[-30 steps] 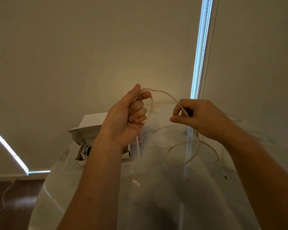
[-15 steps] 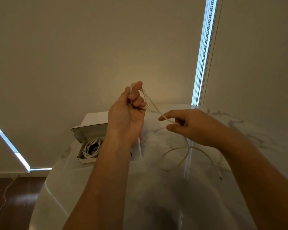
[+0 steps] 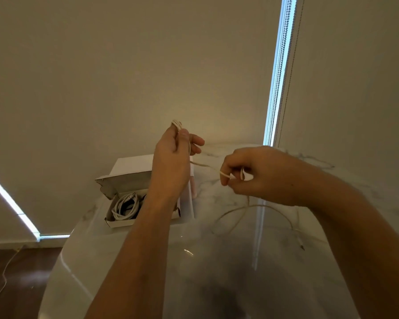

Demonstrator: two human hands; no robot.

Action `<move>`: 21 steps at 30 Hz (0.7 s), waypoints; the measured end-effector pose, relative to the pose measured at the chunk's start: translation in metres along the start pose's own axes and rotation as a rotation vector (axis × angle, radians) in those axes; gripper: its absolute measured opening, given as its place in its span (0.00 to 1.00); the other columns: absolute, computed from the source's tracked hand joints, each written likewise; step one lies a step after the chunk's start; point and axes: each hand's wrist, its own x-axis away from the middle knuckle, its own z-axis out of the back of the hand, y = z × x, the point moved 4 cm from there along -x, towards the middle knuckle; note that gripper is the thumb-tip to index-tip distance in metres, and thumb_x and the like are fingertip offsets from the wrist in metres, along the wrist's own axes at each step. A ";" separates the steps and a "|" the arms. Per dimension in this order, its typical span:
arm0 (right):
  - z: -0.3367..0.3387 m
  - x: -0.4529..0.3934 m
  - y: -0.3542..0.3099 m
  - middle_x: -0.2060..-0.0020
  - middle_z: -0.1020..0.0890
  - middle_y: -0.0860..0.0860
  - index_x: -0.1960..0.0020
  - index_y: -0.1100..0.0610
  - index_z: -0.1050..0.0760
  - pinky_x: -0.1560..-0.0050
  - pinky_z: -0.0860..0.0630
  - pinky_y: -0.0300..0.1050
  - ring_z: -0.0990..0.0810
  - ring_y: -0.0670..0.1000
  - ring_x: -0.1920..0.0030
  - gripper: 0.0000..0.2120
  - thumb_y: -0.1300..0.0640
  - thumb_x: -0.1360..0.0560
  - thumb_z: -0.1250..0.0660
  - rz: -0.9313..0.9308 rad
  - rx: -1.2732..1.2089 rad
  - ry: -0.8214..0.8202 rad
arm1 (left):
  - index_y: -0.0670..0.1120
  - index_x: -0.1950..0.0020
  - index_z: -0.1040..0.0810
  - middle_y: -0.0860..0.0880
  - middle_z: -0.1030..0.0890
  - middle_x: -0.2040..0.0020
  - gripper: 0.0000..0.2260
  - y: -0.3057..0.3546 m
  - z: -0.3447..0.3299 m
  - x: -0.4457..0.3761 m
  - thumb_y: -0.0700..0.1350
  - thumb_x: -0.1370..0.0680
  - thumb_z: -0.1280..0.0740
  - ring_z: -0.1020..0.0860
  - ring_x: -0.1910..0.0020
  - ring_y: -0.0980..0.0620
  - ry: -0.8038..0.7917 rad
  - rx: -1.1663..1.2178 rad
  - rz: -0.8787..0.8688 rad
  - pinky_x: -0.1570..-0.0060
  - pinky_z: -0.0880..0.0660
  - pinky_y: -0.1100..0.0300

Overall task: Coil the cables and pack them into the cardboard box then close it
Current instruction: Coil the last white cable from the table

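Glossy white marble forms the table, set against a plain beige wall with a bright strip of window blind to the right. On it, at the left, sits the cardboard box, its lid up, with a white coiled cable already inside. Above the box, the left hand grips a small bundle of loops of the thin cream cable, fingers curled round it. The right hand pinches the running length between thumb and fingers, well apart from the left. From there the cable hangs down and trails in a loose curve across the table to its plug end. That slack could kink or knot as it is drawn up. Thin loops may also slip from the left hand's grip and spring apart, since only a few fingers pin them.
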 end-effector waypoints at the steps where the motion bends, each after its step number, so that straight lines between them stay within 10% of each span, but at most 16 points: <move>1: 0.006 0.001 0.001 0.61 0.23 0.40 0.51 0.46 0.19 0.59 0.34 0.33 0.26 0.39 0.59 0.05 0.55 0.24 0.30 0.012 0.005 0.053 | 0.45 0.49 0.22 0.52 0.15 0.56 0.14 -0.001 0.000 0.000 0.46 0.13 0.45 0.22 0.62 0.60 -0.034 -0.056 -0.004 0.57 0.26 0.67; 7: 0.034 0.011 0.021 0.60 0.23 0.42 0.50 0.45 0.18 0.58 0.31 0.35 0.25 0.41 0.57 0.05 0.51 0.26 0.29 0.021 0.003 0.300 | 0.42 0.46 0.19 0.49 0.16 0.65 0.13 0.004 -0.012 0.012 0.46 0.15 0.41 0.21 0.66 0.51 -0.314 -0.198 0.073 0.65 0.19 0.42; 13: 0.029 0.004 0.050 0.54 0.24 0.42 0.48 0.41 0.18 0.56 0.28 0.39 0.24 0.44 0.53 0.05 0.46 0.24 0.29 -0.053 0.060 0.329 | 0.51 0.51 0.13 0.51 0.28 0.69 0.19 0.012 -0.020 0.018 0.64 0.21 0.35 0.31 0.67 0.51 -0.503 -0.088 0.152 0.63 0.31 0.51; 21: 0.017 -0.003 0.057 0.56 0.22 0.43 0.53 0.45 0.18 0.57 0.30 0.40 0.24 0.43 0.55 0.17 0.34 0.30 0.33 -0.101 0.006 0.288 | 0.49 0.55 0.15 0.58 0.26 0.71 0.12 0.011 -0.016 0.014 0.55 0.19 0.32 0.31 0.71 0.58 -0.435 -0.066 0.106 0.69 0.32 0.58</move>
